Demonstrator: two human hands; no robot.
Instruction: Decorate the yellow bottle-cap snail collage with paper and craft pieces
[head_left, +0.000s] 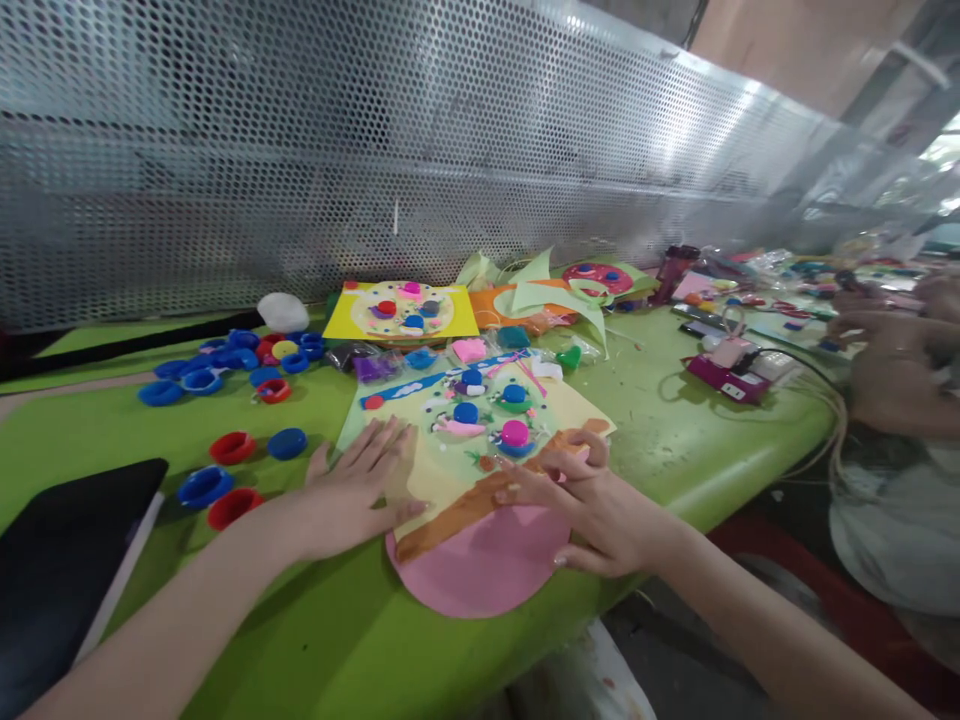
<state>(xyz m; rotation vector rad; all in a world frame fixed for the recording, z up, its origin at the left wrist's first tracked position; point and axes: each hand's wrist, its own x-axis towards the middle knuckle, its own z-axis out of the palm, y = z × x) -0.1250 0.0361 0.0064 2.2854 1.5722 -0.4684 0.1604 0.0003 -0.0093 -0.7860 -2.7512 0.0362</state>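
My left hand [367, 480] lies flat, fingers spread, on the left side of a pale yellow paper sheet [431, 470]. My right hand [604, 505] rests its fingertips on a brown clay-like strip [454, 515] along the sheet's near edge; its fingers are apart and bent, with nothing visible held. Blue bottle caps [466, 413] and a pink bottle cap [515, 433] sit on coloured clay shapes in the sheet's middle. A small orange shape [487, 463] with green on it lies close to my right fingertips. Under the sheet, a rounded pink paper [480, 575] sticks out toward me.
Loose red and blue cap rings [204, 487] lie at left, near a black tablet-like object [67, 550]. Behind are a yellow card [341, 315] and clay packets [470, 349]. A power strip [727, 378] with cables and another person's hand [892, 340] are at right. A perforated metal screen [300, 150] backs the table.
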